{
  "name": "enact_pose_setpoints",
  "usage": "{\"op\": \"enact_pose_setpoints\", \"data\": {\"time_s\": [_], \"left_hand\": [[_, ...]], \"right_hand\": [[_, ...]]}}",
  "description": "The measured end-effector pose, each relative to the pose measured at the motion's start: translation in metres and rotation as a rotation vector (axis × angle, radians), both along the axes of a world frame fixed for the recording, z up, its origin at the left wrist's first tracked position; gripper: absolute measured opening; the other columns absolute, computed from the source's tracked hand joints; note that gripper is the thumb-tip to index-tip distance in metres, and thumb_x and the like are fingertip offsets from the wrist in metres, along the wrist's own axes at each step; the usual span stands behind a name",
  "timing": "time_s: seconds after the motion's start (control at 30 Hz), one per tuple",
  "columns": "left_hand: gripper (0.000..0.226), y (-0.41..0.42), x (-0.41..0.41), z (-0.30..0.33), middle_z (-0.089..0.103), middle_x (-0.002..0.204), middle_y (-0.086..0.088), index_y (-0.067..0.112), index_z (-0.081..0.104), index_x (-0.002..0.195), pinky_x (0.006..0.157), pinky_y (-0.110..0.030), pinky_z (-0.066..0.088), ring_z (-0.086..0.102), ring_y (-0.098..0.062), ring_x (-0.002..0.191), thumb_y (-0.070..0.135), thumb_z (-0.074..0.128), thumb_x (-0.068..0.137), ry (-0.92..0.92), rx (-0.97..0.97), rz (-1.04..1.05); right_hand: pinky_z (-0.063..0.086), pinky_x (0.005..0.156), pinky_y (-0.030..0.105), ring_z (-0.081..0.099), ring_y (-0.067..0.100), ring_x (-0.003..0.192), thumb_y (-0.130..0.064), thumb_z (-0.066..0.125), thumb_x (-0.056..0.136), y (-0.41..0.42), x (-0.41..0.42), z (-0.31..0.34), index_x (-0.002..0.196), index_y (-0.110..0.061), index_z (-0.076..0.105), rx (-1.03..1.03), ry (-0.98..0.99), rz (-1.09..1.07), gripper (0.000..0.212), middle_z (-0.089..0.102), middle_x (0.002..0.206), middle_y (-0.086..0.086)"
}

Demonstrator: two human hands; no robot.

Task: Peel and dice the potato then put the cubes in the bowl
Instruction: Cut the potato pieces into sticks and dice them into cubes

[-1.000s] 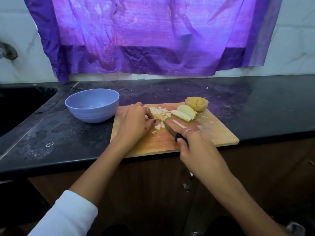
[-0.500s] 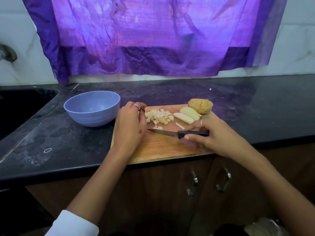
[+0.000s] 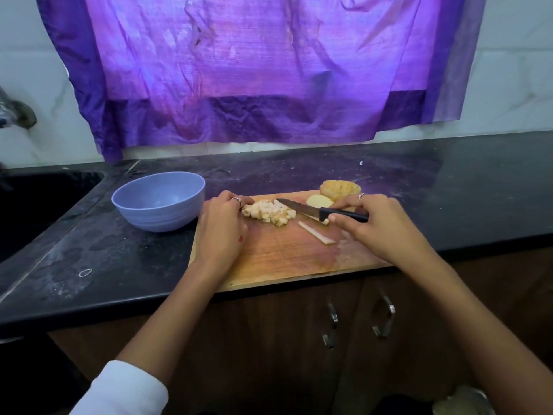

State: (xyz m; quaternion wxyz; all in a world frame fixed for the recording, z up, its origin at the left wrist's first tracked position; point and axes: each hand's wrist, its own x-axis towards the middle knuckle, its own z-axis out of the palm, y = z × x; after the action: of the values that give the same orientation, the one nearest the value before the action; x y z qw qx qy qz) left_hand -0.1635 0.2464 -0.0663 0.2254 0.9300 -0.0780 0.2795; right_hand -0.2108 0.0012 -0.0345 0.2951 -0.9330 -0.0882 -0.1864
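A wooden cutting board (image 3: pixel 278 259) lies on the black counter. A heap of pale potato cubes (image 3: pixel 269 213) sits at its far left part. My left hand (image 3: pixel 223 229) rests on the board with its fingers curled against the left side of the heap. My right hand (image 3: pixel 371 226) grips the black handle of a knife (image 3: pixel 302 208), whose blade lies flat and points left, touching the heap's right side. One loose potato strip (image 3: pixel 316 236) lies mid-board. A peeled potato slice (image 3: pixel 318 201) and an unpeeled chunk (image 3: pixel 339 188) sit at the far right corner. The blue bowl (image 3: pixel 158 202) stands left of the board.
A dark sink (image 3: pixel 33 211) is sunk into the counter at the far left, with a tap (image 3: pixel 15 112) on the wall above it. A purple cloth (image 3: pixel 263 70) hangs over the wall behind. Cabinet doors with metal handles (image 3: pixel 386 322) sit below the counter edge.
The knife has swung from pointing away from me to lying sideways, then moved up the board against the cubes. The scattered cubes are gathered into one heap between blade and left hand.
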Motion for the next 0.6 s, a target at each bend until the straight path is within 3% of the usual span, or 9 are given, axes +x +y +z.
{"op": "enact_pose_setpoints", "data": {"time_s": [0.1, 0.17, 0.27, 0.4, 0.5, 0.6], "left_hand": [[0.037, -0.006, -0.009, 0.005, 0.06, 0.117, -0.003, 0.018, 0.061, 0.125, 0.092, -0.04, 0.047, 0.055, -0.02, 0.103, 0.006, 0.049, 0.092, -0.038, 0.01, -0.012], [0.031, -0.016, -0.019, 0.01, 0.063, 0.115, -0.002, 0.018, 0.061, 0.125, 0.088, -0.033, 0.047, 0.059, -0.016, 0.097, 0.019, 0.052, 0.096, -0.059, 0.02, -0.074], [0.04, -0.041, -0.032, 0.014, 0.069, 0.114, -0.001, 0.021, 0.064, 0.123, 0.089, -0.034, 0.048, 0.062, -0.017, 0.102, 0.045, 0.053, 0.093, 0.027, 0.112, -0.194], [0.055, -0.074, -0.038, 0.015, 0.07, 0.106, 0.003, 0.029, 0.067, 0.113, 0.08, -0.031, 0.046, 0.062, -0.017, 0.101, 0.07, 0.044, 0.084, 0.084, 0.373, -0.153], [0.054, -0.087, -0.036, 0.015, 0.068, 0.092, 0.002, 0.025, 0.069, 0.097, 0.069, -0.029, 0.04, 0.061, -0.017, 0.09, 0.071, 0.046, 0.083, 0.117, 0.407, -0.11], [0.049, -0.091, -0.03, 0.013, 0.067, 0.094, 0.002, 0.024, 0.069, 0.097, 0.068, -0.03, 0.046, 0.061, -0.016, 0.086, 0.067, 0.05, 0.084, 0.17, 0.368, -0.136]], "right_hand": [[0.05, 0.073, 0.029, 0.063, 0.014, 0.075, -0.035, 0.069, 0.085, -0.002, -0.003, 0.002, 0.1, -0.034, 0.071, 0.145, -0.029, -0.011, 0.015, 0.062, 0.07, -0.011], [0.045, 0.061, 0.014, 0.06, 0.004, 0.058, -0.029, 0.068, 0.087, -0.007, -0.005, 0.0, 0.099, -0.03, 0.071, 0.306, -0.043, 0.0, 0.012, 0.058, 0.057, -0.015], [0.036, 0.05, 0.007, 0.048, 0.0, 0.039, -0.02, 0.066, 0.09, -0.011, -0.005, -0.009, 0.1, -0.018, 0.07, 0.561, -0.045, 0.04, 0.011, 0.057, 0.049, -0.012], [0.034, 0.047, 0.007, 0.045, -0.001, 0.039, -0.015, 0.063, 0.091, -0.009, -0.007, -0.022, 0.104, -0.011, 0.07, 0.737, -0.062, 0.06, 0.015, 0.053, 0.052, 0.0], [0.039, 0.056, 0.006, 0.05, -0.002, 0.047, -0.017, 0.064, 0.09, -0.011, -0.008, -0.026, 0.099, -0.021, 0.069, 0.726, -0.089, 0.088, 0.011, 0.056, 0.048, -0.009], [0.042, 0.063, 0.005, 0.054, 0.0, 0.054, -0.017, 0.064, 0.09, -0.014, -0.007, -0.03, 0.098, -0.028, 0.066, 0.685, -0.115, 0.124, 0.014, 0.058, 0.05, -0.014]]}}
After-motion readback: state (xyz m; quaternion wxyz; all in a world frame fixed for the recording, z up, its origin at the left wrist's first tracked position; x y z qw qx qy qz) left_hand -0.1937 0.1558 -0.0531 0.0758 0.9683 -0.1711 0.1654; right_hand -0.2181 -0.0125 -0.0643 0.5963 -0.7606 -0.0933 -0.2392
